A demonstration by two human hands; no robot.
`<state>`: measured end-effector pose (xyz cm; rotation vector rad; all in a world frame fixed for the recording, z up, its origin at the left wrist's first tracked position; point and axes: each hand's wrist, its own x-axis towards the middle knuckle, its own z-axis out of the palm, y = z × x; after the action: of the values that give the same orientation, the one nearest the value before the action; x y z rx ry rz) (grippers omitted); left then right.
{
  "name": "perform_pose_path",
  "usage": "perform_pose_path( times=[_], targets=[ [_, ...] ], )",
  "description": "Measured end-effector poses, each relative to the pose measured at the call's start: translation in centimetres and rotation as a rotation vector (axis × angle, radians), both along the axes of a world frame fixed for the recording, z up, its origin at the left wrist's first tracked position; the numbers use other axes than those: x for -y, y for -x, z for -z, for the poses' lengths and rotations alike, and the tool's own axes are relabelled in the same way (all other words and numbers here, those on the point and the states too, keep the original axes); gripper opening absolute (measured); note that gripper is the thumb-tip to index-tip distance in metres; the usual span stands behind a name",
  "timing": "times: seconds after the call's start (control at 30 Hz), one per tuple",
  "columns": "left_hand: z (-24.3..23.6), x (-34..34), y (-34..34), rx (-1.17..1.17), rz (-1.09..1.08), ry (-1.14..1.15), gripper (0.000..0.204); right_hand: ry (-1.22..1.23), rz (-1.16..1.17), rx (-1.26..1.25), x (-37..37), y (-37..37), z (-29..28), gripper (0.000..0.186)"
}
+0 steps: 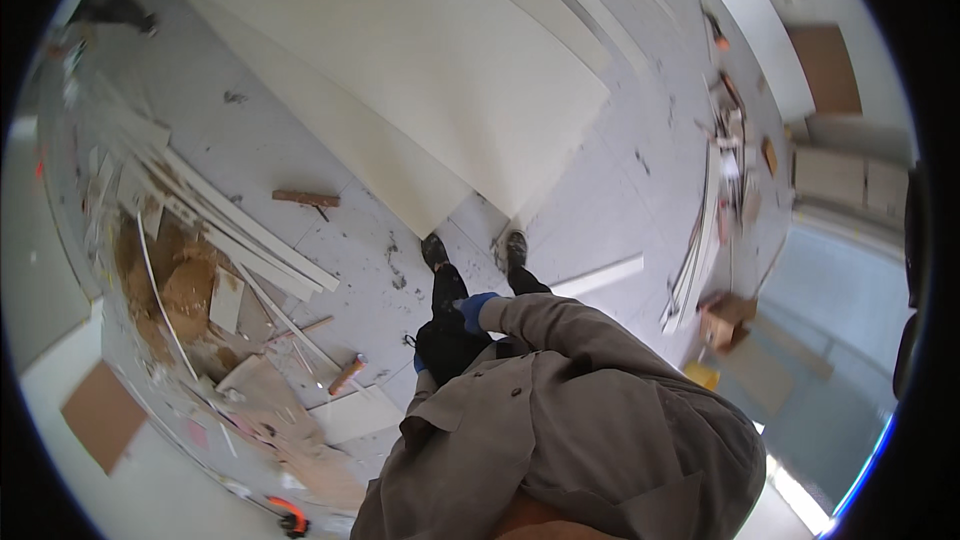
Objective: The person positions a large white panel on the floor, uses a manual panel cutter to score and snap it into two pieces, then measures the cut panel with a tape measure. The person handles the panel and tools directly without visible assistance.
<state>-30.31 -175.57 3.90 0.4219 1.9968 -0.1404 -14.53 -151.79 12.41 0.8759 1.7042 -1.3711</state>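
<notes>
I stand on a grey floor with my black shoes [435,252] at the corner of a large white board [400,60] lying flat. My right hand [476,310], in a blue glove, is held at my waist against my black trousers [447,340]. Only a sliver of blue glove shows of my left hand [419,363], mostly hidden by my grey-brown jacket sleeve. Whether either hand holds anything is hidden.
A pile of white strips, board scraps and brown rubble [190,270] lies to the left. On the floor lie a wooden block [305,198], an orange-handled tool [347,373] and a white strip [600,275]. A cardboard box [725,320] and more offcuts are on the right.
</notes>
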Motion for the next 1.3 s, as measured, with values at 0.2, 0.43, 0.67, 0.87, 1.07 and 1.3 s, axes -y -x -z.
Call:
perform_pose_path(
  times=[0.2, 0.43, 0.67, 0.87, 1.07, 1.3],
  targets=[
    [-3.4, 2.6, 5.4, 0.153, 0.193, -0.088, 0.033, -0.042, 0.216, -0.158, 5.3, 0.7, 1.3, 0.071],
    [-6.8, -1.9, 7.5, 0.313, 0.527, -0.273, 0.034, 0.152, -0.01, -0.45, 11.1, 3.3, 3.6, 0.035],
    [-11.3, -7.1, 7.9, 0.389, 0.79, -0.515, 0.037, 0.017, 0.237, -0.517, 13.0, 1.9, 1.8, 0.037],
    [-15.6, -9.8, 11.9, 0.396, 1.018, -0.88, 0.041, -0.124, 0.41, -0.346, 9.0, -0.7, -2.1, 0.034],
    [-18.3, -7.1, 22.8, 0.407, 0.85, -0.624, 0.051, -0.181, 0.643, -0.192, 8.8, 1.1, 0.6, 0.031],
    [-20.6, -14.0, 32.6, 0.595, 0.049, -0.161, 0.046, -0.445, 1.053, -0.177, 8.1, 2.2, 17.6, 0.046]
  ],
)
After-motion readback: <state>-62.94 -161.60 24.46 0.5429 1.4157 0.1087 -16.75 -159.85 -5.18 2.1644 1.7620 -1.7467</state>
